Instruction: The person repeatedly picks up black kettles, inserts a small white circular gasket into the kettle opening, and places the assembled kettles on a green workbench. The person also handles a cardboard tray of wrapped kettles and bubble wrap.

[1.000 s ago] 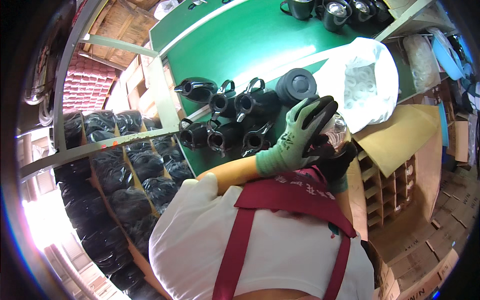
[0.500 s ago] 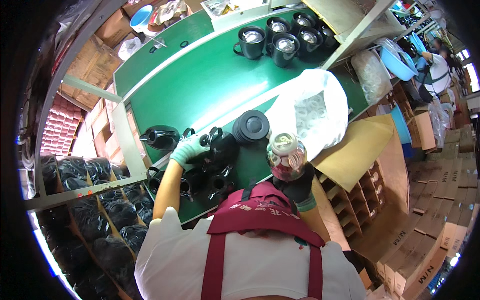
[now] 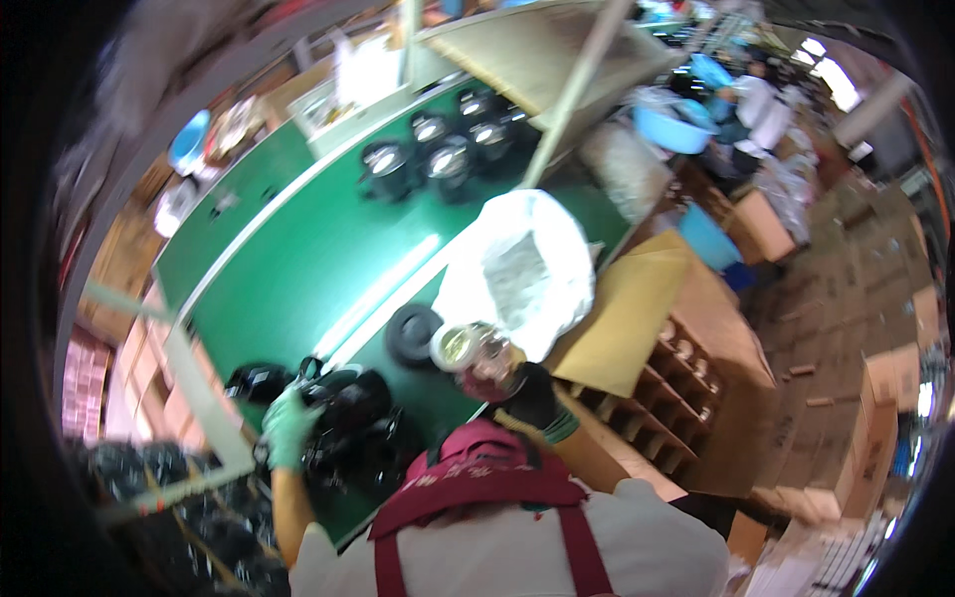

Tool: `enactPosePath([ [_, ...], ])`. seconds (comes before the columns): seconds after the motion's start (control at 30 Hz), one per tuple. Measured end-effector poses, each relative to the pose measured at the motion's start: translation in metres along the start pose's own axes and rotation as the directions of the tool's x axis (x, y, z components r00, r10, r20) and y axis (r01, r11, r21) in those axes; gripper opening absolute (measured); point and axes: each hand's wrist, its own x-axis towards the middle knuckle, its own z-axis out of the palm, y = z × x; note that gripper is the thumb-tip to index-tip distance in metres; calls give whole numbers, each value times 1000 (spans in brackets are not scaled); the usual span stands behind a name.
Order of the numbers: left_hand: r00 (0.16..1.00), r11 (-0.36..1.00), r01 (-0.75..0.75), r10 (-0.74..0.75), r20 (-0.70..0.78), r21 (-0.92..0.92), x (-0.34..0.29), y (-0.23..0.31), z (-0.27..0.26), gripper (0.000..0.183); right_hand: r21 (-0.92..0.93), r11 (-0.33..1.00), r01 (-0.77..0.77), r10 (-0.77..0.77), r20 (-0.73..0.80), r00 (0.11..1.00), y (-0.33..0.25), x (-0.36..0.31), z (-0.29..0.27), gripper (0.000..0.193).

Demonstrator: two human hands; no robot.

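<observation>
My right hand [image 3: 532, 403], in a dark glove with a green cuff, is closed around a clear glass jar [image 3: 487, 360] with a pale round end. The jar is tilted over the bench's near edge, beside a white bag [image 3: 564, 269]. My left hand [image 3: 286, 428], in a pale green glove, is at a group of glossy black mugs [image 3: 353, 403] with handles. Its fingers are at the mugs' left side, blurred, so their grip is unclear. A stack of round black lids [image 3: 410, 335] lies between the mugs and the jar.
More black mugs with shiny tops [image 3: 448, 164] stand at the back of the green bench [image 3: 308, 269]. To my right is a divided cardboard carton [image 3: 637, 393] under a yellow-brown sheet [image 3: 622, 318]. Black-wrapped goods [image 3: 199, 517] sit at lower left. A person [image 3: 761, 109] is far right.
My view has swung to the right, so the bench has shifted left in the picture. The glass jar has tipped over to the left in my right hand. My left hand remains by the black mugs.
</observation>
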Motion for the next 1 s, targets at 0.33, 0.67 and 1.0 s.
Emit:
enactPosePath([
  [0.33,984,986,38,-65,165,161,16,7,65,66,-992,-77,98,-622,125,773,-22,-28,-3,62],
  [0.67,929,470,-209,369,-25,-858,-11,137,-26,40,-985,119,124,-387,68,919,-41,-26,54,60],
  [1.0,849,51,178,497,180,-983,-26,170,-31,44,-627,731,-271,91,-303,948,20,-72,-46,96],
])
